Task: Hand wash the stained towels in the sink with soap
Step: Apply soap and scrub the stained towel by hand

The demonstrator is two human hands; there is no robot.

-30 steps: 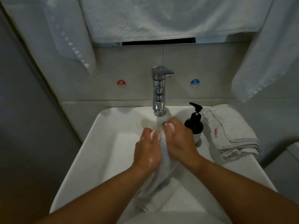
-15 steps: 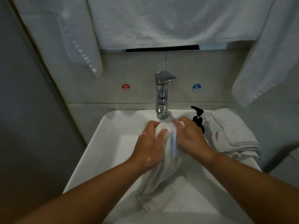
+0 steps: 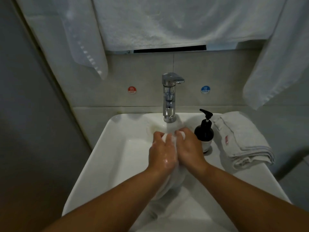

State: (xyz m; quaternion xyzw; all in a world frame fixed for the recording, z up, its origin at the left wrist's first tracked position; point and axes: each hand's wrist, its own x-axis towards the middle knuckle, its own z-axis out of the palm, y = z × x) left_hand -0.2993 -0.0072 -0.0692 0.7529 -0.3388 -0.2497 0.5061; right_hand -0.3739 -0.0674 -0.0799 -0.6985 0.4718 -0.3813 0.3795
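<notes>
1. Squeezing a bunched-up wet towel (image 3: 168,186) between the left hand (image 3: 163,153) and the right hand (image 3: 189,148), knuckles up, hands pressed side by side.
2. Left fingers (image 3: 158,135) curled over the top of the bunch and gripping it, with a wet, soapy shine on the back of that hand.
3. Right fingers (image 3: 182,133) curled round the same bunch from the other side, tips tucked into the cloth.
4. Rest of the towel hanging back from the fingers, under the wrists, trailing down into the sink (image 3: 100,164).
5. Just past the fingertips: a chrome tap (image 3: 169,97), water (image 3: 171,127) running straight down onto the top of the bunch.
6. Right beside the right fingers, on the outer side: a black soap bottle (image 3: 204,131) with a pump, standing upright on the sink ledge. Can't tell if the hand touches it.
7. Further out the same way, past the bottle: a folded towel (image 3: 242,143) sitting on the sink corner, with a small red stain (image 3: 226,139) on top.
8. Well above the fingers: hanging towels (image 3: 167,22) across the wall.
9. Either side of the tap: a red sticker (image 3: 132,90) on the left-fingers side and a blue sticker (image 3: 205,89) on the right-fingers side.
</notes>
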